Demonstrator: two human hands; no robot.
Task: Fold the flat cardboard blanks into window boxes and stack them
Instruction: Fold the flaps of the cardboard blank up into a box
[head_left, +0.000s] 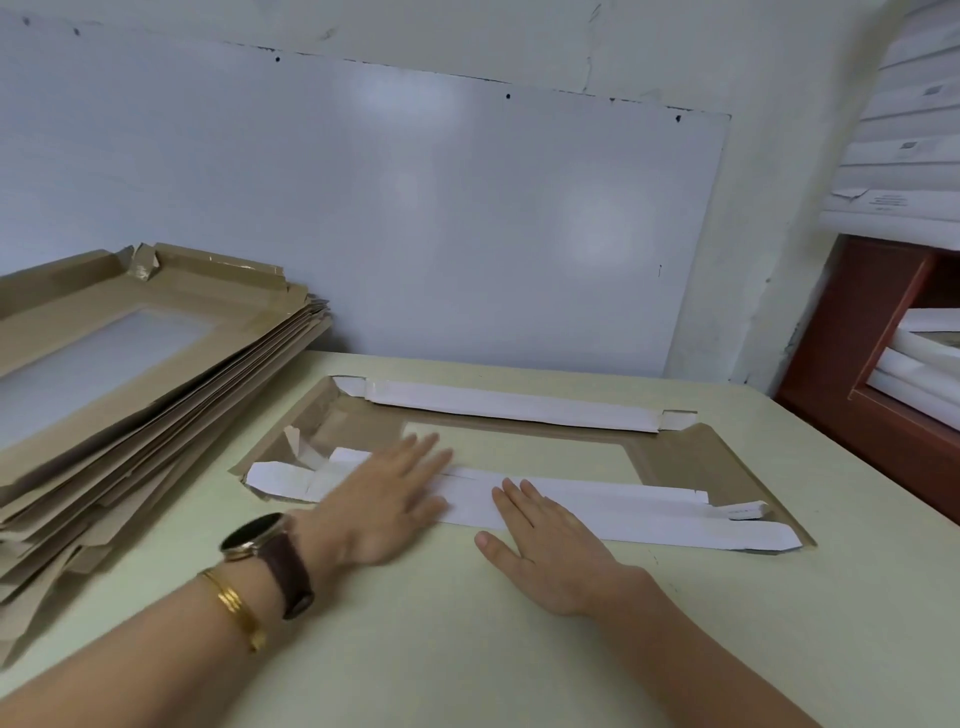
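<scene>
A flat brown cardboard blank (727, 462) with a clear window lies on the pale table (467, 649) in front of me. Its far long flap (511, 405) and near long flap (597, 512) are folded inward, white sides up. My left hand (384, 506) lies flat with straight fingers on the left part of the near flap. My right hand (545, 545) presses flat on the same flap near its middle. A tall pile of brown window blanks (130, 364) sits at the left of the table.
A white board (415, 208) leans on the wall behind the table. A red-brown shelf (862, 338) holding white sheets stands at the right. More stacked white boxes (909, 130) sit above it.
</scene>
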